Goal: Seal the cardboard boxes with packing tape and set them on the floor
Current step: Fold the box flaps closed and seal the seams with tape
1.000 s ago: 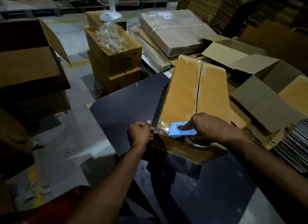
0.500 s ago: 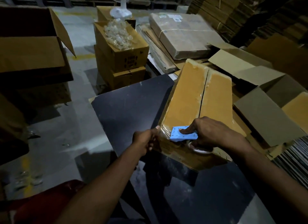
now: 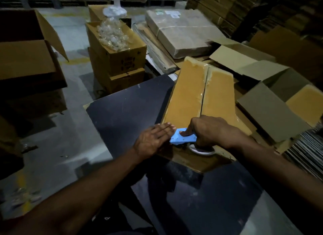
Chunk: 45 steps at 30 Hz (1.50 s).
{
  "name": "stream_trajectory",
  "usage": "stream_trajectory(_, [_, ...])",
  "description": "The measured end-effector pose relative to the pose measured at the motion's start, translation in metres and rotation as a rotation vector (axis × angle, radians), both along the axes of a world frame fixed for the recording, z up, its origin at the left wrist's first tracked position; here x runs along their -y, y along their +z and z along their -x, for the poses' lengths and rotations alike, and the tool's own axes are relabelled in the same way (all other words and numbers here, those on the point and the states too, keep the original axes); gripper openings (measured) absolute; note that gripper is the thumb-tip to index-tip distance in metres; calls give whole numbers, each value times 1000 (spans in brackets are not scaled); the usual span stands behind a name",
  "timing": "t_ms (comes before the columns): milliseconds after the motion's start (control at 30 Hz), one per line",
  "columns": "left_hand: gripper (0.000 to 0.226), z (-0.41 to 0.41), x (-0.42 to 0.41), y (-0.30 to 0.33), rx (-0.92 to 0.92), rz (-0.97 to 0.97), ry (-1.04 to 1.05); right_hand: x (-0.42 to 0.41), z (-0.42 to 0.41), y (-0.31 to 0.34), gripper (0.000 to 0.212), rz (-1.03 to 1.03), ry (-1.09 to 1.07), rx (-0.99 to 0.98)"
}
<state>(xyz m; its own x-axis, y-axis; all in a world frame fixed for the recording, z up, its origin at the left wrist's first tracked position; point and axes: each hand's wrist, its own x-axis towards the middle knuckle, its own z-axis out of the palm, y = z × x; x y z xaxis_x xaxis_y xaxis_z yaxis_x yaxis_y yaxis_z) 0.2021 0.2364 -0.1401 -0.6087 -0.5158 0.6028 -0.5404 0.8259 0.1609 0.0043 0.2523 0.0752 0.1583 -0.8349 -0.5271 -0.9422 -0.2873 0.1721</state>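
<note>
A closed cardboard box (image 3: pixel 197 95) lay on a dark table (image 3: pixel 125 109), its two top flaps meeting at a centre seam covered by glossy clear tape (image 3: pixel 204 88) running the length of the box. Right hand (image 3: pixel 209 131) was at the near end of the box, fingers curled round a blue tape dispenser (image 3: pixel 181 138), index fingertip pressing on the dispenser's top plate; the white-rimmed tape roll (image 3: pixel 201 150) showed under the palm, against the box's near face. Left hand (image 3: pixel 153 140) sat at the box's near left corner, fingers straight and together, flat on the corner edge just beside the dispenser, gripping nothing. Whether the left fingertips touched the dispenser could not be told. Beyond the box, further from the person, a paper-wrapped bundle (image 3: pixel 183 33) tied with string lay on flat cardboard sheets. To the left of the box, past the table edge, two stacked cartons (image 3: pixel 118 60) stood on the floor, the upper one open with a clear plastic bag (image 3: pixel 111 33) in it. To the right of the box were open flattened cartons (image 3: pixel 262 88). Far left of the box stood a large open carton (image 3: pixel 29 47). Lighting was dim.
</note>
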Motion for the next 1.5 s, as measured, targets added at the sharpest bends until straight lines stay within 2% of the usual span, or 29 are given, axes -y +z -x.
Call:
stream_trajectory(67, [48,0,2,0,7,46,-13,-7,5,2,59,26,8,-24])
stream_trajectory(233, [54,5,0,-5,37,81,15,-17,21,1,56,47,28,-34])
stream_trajectory(400, [65,1,2,-8,58,52,-20,-31,87,10,42,-54,-143,-135])
stream_trajectory(500, [60,1,3,-6,39,71,-33,-42,111,3,53,-78,-224,-142])
stream_trajectory(600, [50,1,5,-6,73,127,-26,-51,105,13,56,-83,-177,-138])
stream_trajectory(767, [46,-31,27,9,98,93,-58,-55,71,25,78,-123,-53,-100])
stream_trajectory(900, [52,-62,59,39,260,83,-86,-47,33,26,63,-85,44,-70])
stream_trajectory(1000, [54,-37,38,53,232,119,-57,-44,23,29,61,-97,56,-97])
stream_trajectory(1100, [58,16,6,37,259,99,-114,-43,23,32,66,-112,54,-96])
stream_trajectory(1167, [58,34,2,24,207,94,-167,-44,24,33,68,-110,57,-95])
stream_trajectory(1233, [64,35,4,17,175,78,-166,-48,28,35,67,-119,46,-85])
stream_trajectory(1500, [56,31,5,12,152,89,-179,-79,74,36,61,-109,-7,-126])
